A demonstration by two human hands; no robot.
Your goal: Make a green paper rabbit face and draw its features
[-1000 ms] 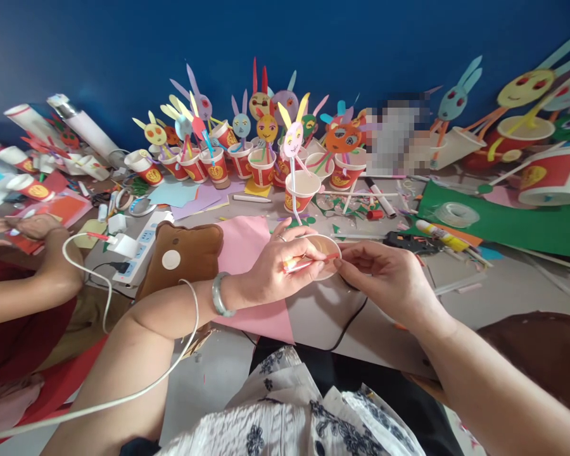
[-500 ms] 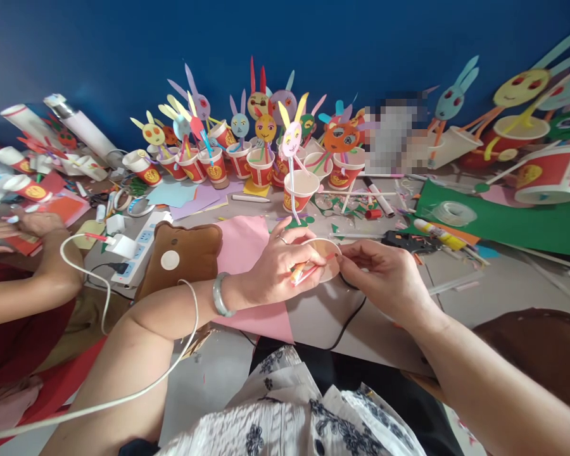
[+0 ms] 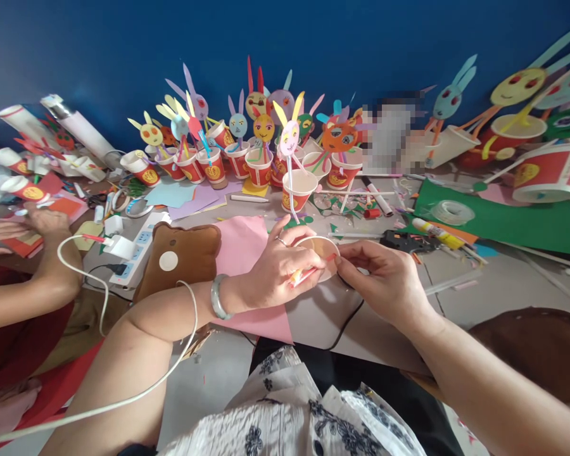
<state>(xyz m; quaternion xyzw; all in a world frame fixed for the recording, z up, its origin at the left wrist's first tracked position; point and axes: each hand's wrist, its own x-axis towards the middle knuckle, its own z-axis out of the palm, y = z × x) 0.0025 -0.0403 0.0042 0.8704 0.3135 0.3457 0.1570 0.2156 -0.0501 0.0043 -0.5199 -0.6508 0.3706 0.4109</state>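
A paper cup (image 3: 319, 244) is tilted with its white-rimmed mouth towards me, and both hands are on it. Curled over its left side, my left hand (image 3: 278, 263) has its fingertips against the inner wall. A thin orange-and-white strip or stick (image 3: 300, 276) is pinched in the same hand. Something small and red-orange (image 3: 331, 257) shows inside the cup near the right rim. There my right hand (image 3: 384, 278) grips the edge between thumb and forefinger. The cup's outer side and base are hidden by my fingers.
Behind stand several red cups with paper rabbit faces (image 3: 291, 138). Left are a brown bear-shaped pouch (image 3: 185, 253), pink paper (image 3: 242, 247) and a power strip (image 3: 140, 244) with a white cable. A glue gun (image 3: 399, 239) lies right; a co-worker's hand (image 3: 45, 221) is far left.
My hands keep nearly the same hold, with slight finger movement at the cup's rim. The whole view has shifted a little. The co-worker's hand on the left has moved slightly.
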